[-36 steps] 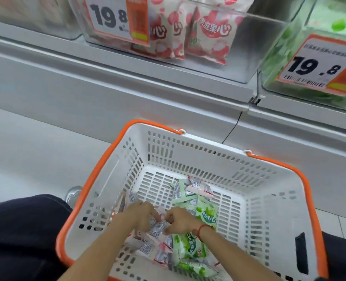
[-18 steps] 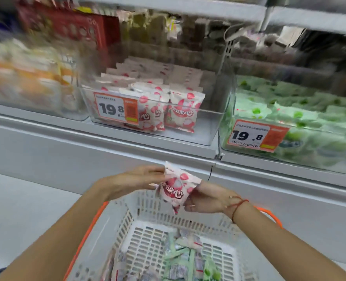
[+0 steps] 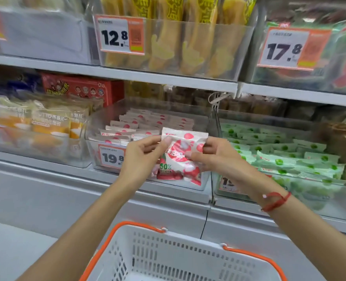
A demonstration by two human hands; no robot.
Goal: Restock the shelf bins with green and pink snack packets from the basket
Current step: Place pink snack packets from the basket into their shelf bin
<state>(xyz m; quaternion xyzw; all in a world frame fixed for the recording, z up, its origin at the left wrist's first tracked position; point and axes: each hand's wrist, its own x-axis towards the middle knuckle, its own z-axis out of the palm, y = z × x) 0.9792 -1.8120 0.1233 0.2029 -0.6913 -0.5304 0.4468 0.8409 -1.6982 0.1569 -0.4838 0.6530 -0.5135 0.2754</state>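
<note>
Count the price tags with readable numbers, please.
3 fully readable: the 12.8 tag on the upper yellow snack bin, the 17.8 tag upper right, the 19.8 tag on the pink packet bin. A fourth tag hides behind the right wrist.

Bare forearms, no sleeves in view. Around the wrist just behind the right hand (image 3: 218,157), a thin red string bracelet (image 3: 276,201), looped twice, with a small pale bead. Nothing worn near the left hand (image 3: 141,155).

- Lower shelf (image 3: 46,169): clear bin of pink packets (image 3: 147,126) is seated beside clear bin of green packets (image 3: 289,159).
- Upper shelf (image 3: 147,75): yellow-snack bin (image 3: 188,47) is carried.
</note>
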